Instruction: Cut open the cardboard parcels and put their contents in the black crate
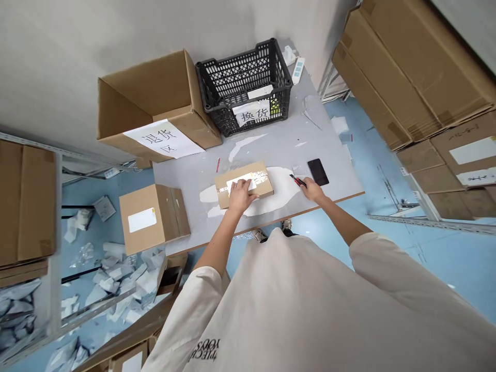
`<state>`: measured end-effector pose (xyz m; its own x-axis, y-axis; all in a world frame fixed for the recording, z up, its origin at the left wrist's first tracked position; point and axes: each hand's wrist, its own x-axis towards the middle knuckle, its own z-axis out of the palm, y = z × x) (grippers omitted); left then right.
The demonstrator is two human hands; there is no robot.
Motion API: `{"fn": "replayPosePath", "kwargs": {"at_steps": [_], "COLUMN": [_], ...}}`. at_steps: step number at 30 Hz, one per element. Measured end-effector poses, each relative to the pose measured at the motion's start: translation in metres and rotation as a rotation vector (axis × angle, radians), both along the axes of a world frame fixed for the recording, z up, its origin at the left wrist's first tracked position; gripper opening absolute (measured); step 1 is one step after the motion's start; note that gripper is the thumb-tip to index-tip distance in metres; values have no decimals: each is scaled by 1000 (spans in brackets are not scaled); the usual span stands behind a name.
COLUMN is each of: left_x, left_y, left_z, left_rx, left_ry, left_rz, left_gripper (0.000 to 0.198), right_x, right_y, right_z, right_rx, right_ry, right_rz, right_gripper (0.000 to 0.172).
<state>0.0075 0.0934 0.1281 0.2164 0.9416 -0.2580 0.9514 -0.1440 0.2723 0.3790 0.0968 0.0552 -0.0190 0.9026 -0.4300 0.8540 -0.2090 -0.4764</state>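
Left hand (240, 197) rests on the parcel (244, 184) with fingers spread flat, the parcel's long axis lying across the counter (186, 199); right hand (313, 190), nearer its right end, has fingers clamped on a box cutter (297, 180).

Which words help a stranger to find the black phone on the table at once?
Start at the grey table, then go to its front right corner. The black phone lies flat there, just beyond the right hand, which holds a red box cutter. It is the only phone there.

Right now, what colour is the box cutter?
The box cutter is red and black, head view.
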Motion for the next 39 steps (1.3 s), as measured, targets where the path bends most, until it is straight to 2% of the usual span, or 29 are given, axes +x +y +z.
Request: {"fn": "replayPosePath", "kwargs": {"at_steps": [4, 10, 13, 17, 21, 24, 28, 32, 36, 39], "left_x": [1, 3, 3, 3, 4, 4, 2, 1, 0, 0], "left_y": [-3, -5, -5, -6, -7, -7, 3, 21, 35, 39], "left_z": [4, 7, 7, 6, 6, 8, 9, 5, -5, -13], "left_rx": [-9, -28, -37, -40, -25, 6, 88, 123, 116, 99], "left_ry": [-3, 16, 16, 12, -19, -63, -101, -80, -58, -29], "left_rz": [7, 46, 51, 61, 67, 77, 159, 186, 142, 140], "left_gripper": [71, 75, 76, 78, 82, 76, 53, 48, 60, 66], "right_x": [6, 18, 18, 17, 16, 15, 3, -19, -41, -52], "right_y": [-4, 15, 18, 12, 11, 16, 26, 33, 36, 38], "right_z": [-18, -38, -40, -35, -21, -5, 28, 67, 93, 98], "right_rx": [-39, -49, -92, -74, -30, -34, 6, 31, 164, 247], "right_ry": [-57, -65, -66, -77, -62, 1, 190, 294, 159, -25], "right_rz": [-85, -138, -132, -118, -96, -104, -20, 122, 358, 505], "right_gripper": [37, 43, 43, 43, 39, 37, 43, 54, 54, 51]}}
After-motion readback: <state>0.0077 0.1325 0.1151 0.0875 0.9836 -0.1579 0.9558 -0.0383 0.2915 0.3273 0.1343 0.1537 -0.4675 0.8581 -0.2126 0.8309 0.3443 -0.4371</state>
